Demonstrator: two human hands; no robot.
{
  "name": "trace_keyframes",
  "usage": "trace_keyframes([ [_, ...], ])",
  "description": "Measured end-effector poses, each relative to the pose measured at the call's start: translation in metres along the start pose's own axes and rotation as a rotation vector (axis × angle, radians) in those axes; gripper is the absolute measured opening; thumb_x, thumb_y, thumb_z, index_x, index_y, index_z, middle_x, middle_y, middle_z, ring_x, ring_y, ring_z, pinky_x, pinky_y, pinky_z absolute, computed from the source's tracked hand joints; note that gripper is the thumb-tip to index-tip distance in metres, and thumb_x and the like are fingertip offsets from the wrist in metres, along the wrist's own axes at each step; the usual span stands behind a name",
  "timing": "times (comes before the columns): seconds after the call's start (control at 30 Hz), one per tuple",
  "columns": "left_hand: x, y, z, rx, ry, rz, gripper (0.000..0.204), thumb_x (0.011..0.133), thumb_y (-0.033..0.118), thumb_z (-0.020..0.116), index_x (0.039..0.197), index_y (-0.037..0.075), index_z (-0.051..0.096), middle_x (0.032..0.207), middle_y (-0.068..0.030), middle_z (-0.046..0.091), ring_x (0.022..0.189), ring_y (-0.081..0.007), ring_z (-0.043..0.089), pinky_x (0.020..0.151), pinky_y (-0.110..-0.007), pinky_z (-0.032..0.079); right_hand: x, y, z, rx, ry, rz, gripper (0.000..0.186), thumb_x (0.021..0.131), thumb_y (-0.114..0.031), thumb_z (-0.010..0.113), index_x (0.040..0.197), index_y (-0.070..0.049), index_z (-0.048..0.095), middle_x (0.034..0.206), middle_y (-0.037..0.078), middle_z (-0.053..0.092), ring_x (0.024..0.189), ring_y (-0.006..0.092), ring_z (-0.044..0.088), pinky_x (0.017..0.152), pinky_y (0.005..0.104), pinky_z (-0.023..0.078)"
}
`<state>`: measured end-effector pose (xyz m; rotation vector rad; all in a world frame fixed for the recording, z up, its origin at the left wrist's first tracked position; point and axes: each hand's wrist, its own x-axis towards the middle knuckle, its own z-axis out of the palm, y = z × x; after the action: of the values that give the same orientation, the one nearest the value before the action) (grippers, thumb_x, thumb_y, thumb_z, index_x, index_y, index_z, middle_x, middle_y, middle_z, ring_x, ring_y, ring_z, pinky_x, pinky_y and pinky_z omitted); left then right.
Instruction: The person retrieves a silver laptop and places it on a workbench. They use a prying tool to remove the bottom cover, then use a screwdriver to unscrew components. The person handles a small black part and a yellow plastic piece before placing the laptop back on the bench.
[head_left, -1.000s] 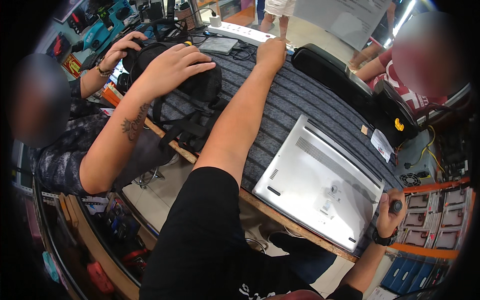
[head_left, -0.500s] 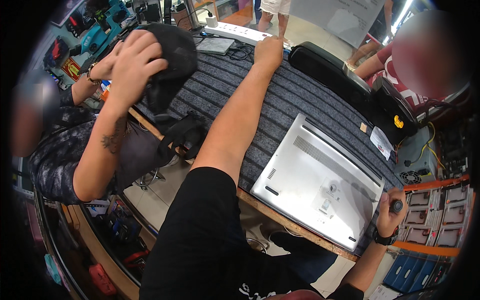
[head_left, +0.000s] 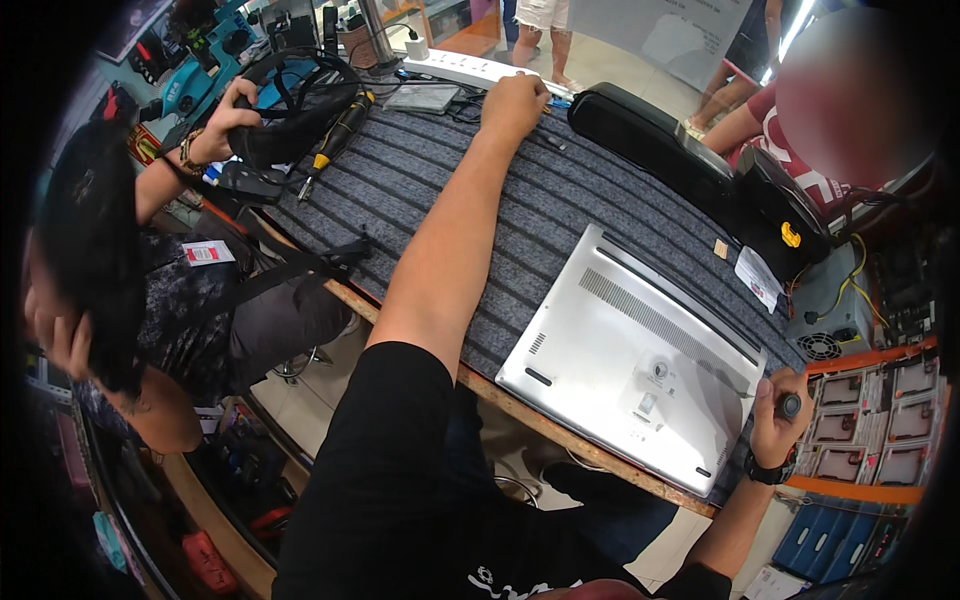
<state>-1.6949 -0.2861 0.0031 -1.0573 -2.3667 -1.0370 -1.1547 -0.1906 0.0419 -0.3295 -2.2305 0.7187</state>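
A silver laptop (head_left: pixel 640 365) lies underside up on the ribbed grey mat (head_left: pixel 400 170), vent slots and rubber feet showing. At its right edge my right hand (head_left: pixel 780 425) is closed round a screwdriver (head_left: pixel 789 405); the round dark handle end faces me, and a thin shaft seems to reach over the laptop's corner. My left hand (head_left: pixel 513 108) is stretched to the far side of the table beside a white power strip (head_left: pixel 470 68). Its fingers are curled down, and whatever they hold is hidden. A small dark piece (head_left: pixel 556 143) rests on the mat just right of it.
On the left a co-worker holds black fabric items (head_left: pixel 85 250) in both hands. A yellow-black screwdriver (head_left: pixel 343 132) lies near them. A long black case (head_left: pixel 645 140) borders the far right side, with a paper slip (head_left: pixel 758 278) and a metal power supply (head_left: pixel 838 325) nearer. Another person sits beyond.
My left hand has shifted slightly left along the power strip. The co-worker's black item has swung down to the left, uncovering the yellow-black screwdriver. My right hand and the laptop stay nearly still.
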Motion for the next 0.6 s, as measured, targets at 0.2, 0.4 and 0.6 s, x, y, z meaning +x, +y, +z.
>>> trace_keyframes([
  [0.2,0.003,-0.005,0.001,-0.131,-0.009,-0.001,0.016,0.087,0.023,0.075,0.094,0.009,0.079,0.087,-0.0150,0.075,0.089,-0.0351,0.072,0.082,-0.045,0.056,0.000,0.001,-0.001,-0.024,0.013,-0.006,0.025,0.092,-0.005,0.069,0.079,-0.005,0.048,0.064,0.003,0.049,0.058,0.0118,0.042,0.055,0.0281,0.031],
  [0.4,-0.001,0.000,-0.014,-0.002,0.003,-0.053,0.017,0.089,0.026,0.074,0.099,0.012,0.079,0.093,-0.0117,0.077,0.090,-0.0285,0.074,0.079,-0.040,0.056,0.002,-0.002,-0.002,-0.022,0.028,-0.022,0.023,0.090,-0.002,0.069,0.079,-0.005,0.049,0.063,0.003,0.048,0.056,0.0119,0.041,0.053,0.0282,0.030],
  [0.6,0.000,0.018,-0.013,-0.021,0.179,0.047,0.018,0.089,0.027,0.074,0.098,0.011,0.078,0.091,-0.0122,0.076,0.087,-0.0296,0.073,0.079,-0.041,0.056,0.004,-0.002,-0.002,-0.019,0.025,-0.043,0.023,0.089,-0.001,0.069,0.079,-0.005,0.049,0.063,0.003,0.048,0.055,0.0120,0.041,0.052,0.0282,0.030],
])
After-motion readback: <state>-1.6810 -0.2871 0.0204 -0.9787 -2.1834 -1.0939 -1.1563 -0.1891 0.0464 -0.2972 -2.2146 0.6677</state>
